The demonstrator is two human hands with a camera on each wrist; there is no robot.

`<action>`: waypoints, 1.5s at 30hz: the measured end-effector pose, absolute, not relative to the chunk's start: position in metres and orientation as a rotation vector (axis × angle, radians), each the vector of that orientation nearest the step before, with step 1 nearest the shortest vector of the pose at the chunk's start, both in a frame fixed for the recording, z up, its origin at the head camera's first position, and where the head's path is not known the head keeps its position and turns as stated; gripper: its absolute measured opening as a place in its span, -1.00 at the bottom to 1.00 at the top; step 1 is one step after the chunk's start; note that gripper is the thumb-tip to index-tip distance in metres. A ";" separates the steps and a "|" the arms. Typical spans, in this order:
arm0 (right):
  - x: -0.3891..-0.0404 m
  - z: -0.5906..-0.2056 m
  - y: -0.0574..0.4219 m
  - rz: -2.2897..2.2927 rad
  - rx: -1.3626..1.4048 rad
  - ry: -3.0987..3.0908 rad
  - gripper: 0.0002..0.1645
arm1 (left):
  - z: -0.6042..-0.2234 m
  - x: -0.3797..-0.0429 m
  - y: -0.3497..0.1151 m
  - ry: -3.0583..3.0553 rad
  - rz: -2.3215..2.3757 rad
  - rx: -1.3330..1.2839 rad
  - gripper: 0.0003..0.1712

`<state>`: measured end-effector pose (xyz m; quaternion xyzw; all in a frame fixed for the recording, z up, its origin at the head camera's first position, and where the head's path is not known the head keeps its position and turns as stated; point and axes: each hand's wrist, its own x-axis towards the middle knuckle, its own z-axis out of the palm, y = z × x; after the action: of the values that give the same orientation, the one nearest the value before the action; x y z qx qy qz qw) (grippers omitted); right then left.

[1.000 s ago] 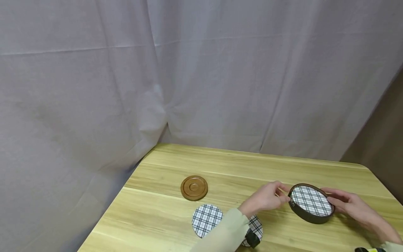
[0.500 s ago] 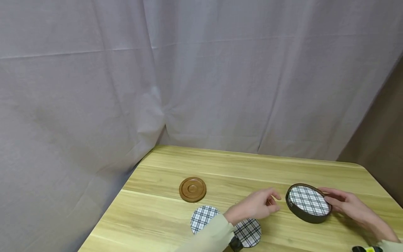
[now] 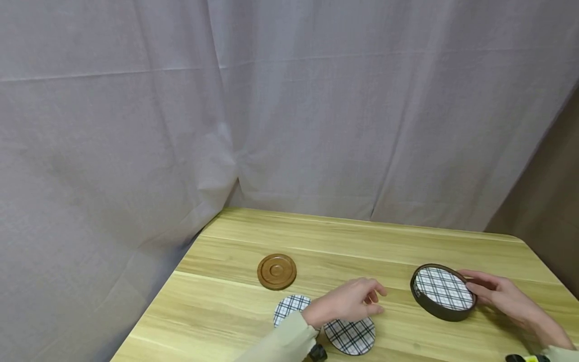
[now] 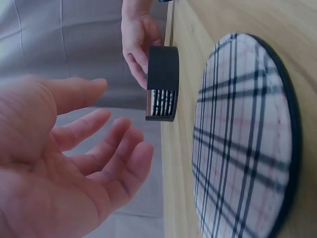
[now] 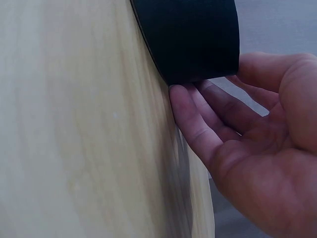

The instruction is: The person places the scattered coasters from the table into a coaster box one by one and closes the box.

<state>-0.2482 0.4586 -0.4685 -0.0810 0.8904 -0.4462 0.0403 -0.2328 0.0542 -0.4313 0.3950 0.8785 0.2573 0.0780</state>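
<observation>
My left hand [image 3: 350,300] hovers over the table with loosely bent fingers and nothing in it. Below it, in the head view, lies a round plaid coaster [image 3: 350,338]. Another plaid coaster [image 3: 291,305] is partly covered by my left sleeve. On the right, a dark round coaster holder [image 3: 445,312] carries a stack of plaid coasters, its top coaster [image 3: 443,288] facing up. Through a gap in its wall, the left wrist view shows the stacked edges [image 4: 162,103]. My right hand [image 3: 502,296] grips the holder's right side, thumb at the rim and fingers against the wall.
A round brown wooden coaster [image 3: 277,272] with a ringed groove lies farther back on the left of the wooden table [image 3: 217,311]. A grey curtain [image 3: 307,125] hangs behind the table and along its left side.
My left hand has moved from beside the holder's left edge leftward, over the nearer plaid coaster, uncovering more of it. My right hand stays at the holder, which has hardly moved.
</observation>
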 end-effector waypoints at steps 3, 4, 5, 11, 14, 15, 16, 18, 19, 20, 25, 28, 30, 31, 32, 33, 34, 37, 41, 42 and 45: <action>-0.249 -0.469 0.458 -1.364 -0.240 2.725 -0.37 | -0.431 -0.234 0.047 2.635 0.732 1.168 -0.56; -0.249 -0.469 0.458 -1.369 -0.231 2.717 -0.37 | -0.431 -0.234 0.044 2.641 0.722 1.160 -0.55; -0.250 -0.469 0.458 -1.369 -0.229 2.714 -0.36 | -0.431 -0.235 0.042 2.647 0.713 1.147 -0.55; -0.250 -0.470 0.459 -1.388 -0.230 2.691 -0.37 | -0.437 -0.238 0.025 2.668 0.631 1.049 -0.52; -0.249 -0.470 0.459 -1.393 -0.217 2.692 -0.39 | -0.439 -0.239 0.018 2.666 0.592 1.011 -0.50; -0.249 -0.471 0.459 -1.384 -0.226 2.695 -0.39 | -0.440 -0.240 0.016 2.669 0.578 0.999 -0.50; -0.249 -0.471 0.459 -1.387 -0.231 2.693 -0.40 | -0.440 -0.241 0.014 2.674 0.561 0.992 -0.50; -0.249 -0.471 0.459 -1.394 -0.215 2.696 -0.42 | -0.440 -0.241 0.012 2.686 0.525 0.980 -0.50; -0.249 -0.471 0.460 -1.399 -0.231 2.690 -0.42 | -0.440 -0.242 0.011 2.694 0.507 0.974 -0.49; -0.249 -0.471 0.460 -1.402 -0.232 2.689 -0.43 | -0.440 -0.242 0.011 2.699 0.492 0.965 -0.48; -0.249 -0.471 0.461 -1.389 -0.248 2.704 -0.42 | -0.439 -0.242 0.013 2.720 0.423 0.890 -0.45; -0.250 -0.470 0.460 -1.375 -0.246 2.717 -0.41 | -0.439 -0.240 0.014 2.716 0.380 0.818 -0.46; -0.250 -0.470 0.459 -1.367 -0.244 2.719 -0.40 | -0.440 -0.239 0.015 2.714 0.343 0.774 -0.48; -0.250 -0.470 0.458 -1.366 -0.240 2.721 -0.40 | -0.440 -0.238 0.015 2.716 0.328 0.755 -0.48; -0.250 -0.470 0.458 -1.364 -0.235 2.722 -0.41 | -0.441 -0.238 0.016 2.716 0.319 0.738 -0.49; -0.250 -0.470 0.458 -1.366 -0.229 2.718 -0.41 | -0.441 -0.238 0.016 2.718 0.309 0.724 -0.49; -0.250 -0.470 0.458 -1.366 -0.220 2.715 -0.42 | -0.441 -0.238 0.016 2.722 0.293 0.715 -0.49; -0.251 -0.471 0.458 -1.379 -0.212 2.703 -0.43 | -0.441 -0.236 0.016 2.737 0.256 0.700 -0.49; -0.252 -0.473 0.459 -1.392 -0.226 2.689 -0.42 | -0.441 -0.235 0.015 2.760 0.181 0.707 -0.48; -0.252 -0.473 0.460 -1.390 -0.231 2.691 -0.43 | -0.441 -0.235 0.016 2.763 0.172 0.703 -0.47; -0.252 -0.474 0.462 -1.389 -0.256 2.696 -0.46 | -0.442 -0.239 0.017 2.747 0.197 0.675 -0.47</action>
<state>-0.2524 0.4621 -0.4743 -0.0840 0.8847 -0.4558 0.0491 -0.2388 0.0172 -0.4419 0.2353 0.9574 0.0688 0.1523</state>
